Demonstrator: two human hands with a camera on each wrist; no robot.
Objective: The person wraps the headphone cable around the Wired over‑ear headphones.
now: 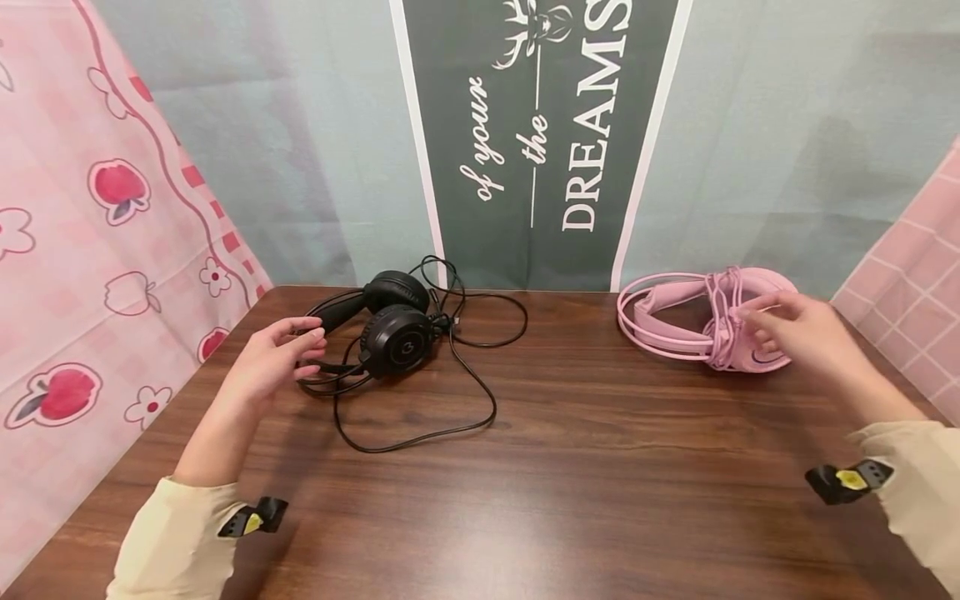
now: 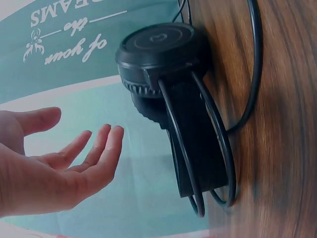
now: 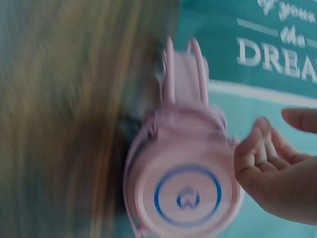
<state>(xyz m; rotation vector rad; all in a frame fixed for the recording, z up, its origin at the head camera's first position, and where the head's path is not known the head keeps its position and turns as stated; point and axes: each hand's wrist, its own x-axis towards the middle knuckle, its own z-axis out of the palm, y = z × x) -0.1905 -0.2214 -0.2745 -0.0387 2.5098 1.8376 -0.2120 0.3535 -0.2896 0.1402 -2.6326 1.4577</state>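
Observation:
Black over-ear headphones (image 1: 395, 340) lie at the back left of the table, their thin black cable looped beside and in front of them. My left hand (image 1: 272, 360) hovers by their headband, fingers loosely spread; in the left wrist view a gap separates it from the headphones (image 2: 156, 49). At the back right lies a pink headset (image 1: 757, 283) with its cord wound around one side. Beside its ear cup is my right hand (image 1: 806, 333), with bent fingers and the thumb apart. The right wrist view, blurred, shows nothing held; whether the fingertips touch the headset (image 3: 148, 193) I cannot tell.
Both headphone sets rest on a dark wooden table (image 1: 570, 467). A grey-green cloth (image 1: 300, 150) with printed lettering hangs right behind its back edge. Pink patterned cloth (image 1: 67, 275) hangs on the left, and pink checked cloth (image 1: 915, 283) on the right.

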